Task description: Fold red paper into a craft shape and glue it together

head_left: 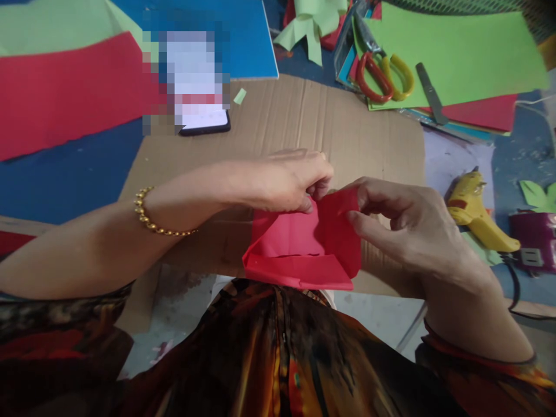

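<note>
A red paper box point(299, 269), folded with raised sides, sits at the near edge of a brown cardboard sheet point(299, 116), close to my body. My left hand point(299, 179) reaches over its far side, thumb and curled fingers pinching the paper at the far edge. At the right far corner, my right hand point(399, 226) grips the paper wall between thumb and fingers. The left fingertips are partly hidden behind the hand and the paper.
A phone point(206, 124), partly blurred, lies at the upper left near red paper point(78, 95). Scissors point(382, 75) and a metal blade point(430, 92) rest on green paper point(460, 52). Over on the right are a yellow glue gun point(480, 211) and a purple box point(534, 240).
</note>
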Demonstrator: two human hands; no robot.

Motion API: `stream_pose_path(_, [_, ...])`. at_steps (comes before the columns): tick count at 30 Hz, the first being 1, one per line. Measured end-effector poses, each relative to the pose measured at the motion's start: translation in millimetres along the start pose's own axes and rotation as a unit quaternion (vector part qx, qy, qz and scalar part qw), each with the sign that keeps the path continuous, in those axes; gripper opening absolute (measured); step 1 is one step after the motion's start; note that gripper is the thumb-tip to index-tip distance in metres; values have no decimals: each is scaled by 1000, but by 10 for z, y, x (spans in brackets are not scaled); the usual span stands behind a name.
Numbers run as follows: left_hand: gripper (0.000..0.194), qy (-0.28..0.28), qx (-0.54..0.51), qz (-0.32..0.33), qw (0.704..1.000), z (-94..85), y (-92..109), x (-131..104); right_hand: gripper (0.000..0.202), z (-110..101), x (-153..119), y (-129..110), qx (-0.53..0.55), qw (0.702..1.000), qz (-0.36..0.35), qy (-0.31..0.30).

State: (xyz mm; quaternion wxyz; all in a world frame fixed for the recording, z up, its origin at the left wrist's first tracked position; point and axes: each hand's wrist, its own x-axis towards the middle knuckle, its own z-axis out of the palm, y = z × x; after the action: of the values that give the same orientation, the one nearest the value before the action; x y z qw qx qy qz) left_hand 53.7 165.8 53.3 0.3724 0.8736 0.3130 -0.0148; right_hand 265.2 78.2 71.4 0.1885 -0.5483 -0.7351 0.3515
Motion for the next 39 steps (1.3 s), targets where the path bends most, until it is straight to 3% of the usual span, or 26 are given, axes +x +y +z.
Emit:
stream_pose_path(20, [15, 12, 8, -6, 1000, -24, 75, -47, 19, 34, 39, -26, 42, 998, 25, -26])
stream_pose_path(29, [12, -14, 47, -9, 999, -57, 149, -46, 26, 42, 42, 5, 20, 999, -23, -40])
stream_pose_path(36, [25, -2, 29, 31, 999, -60, 89, -70, 36, 50, 63, 5, 92, 989, -85, -74])
stream_pose_path(39, [16, -5, 13, 46, 999, -84, 54, -81, 40, 41, 53, -10, 116, 986, -86, -89])
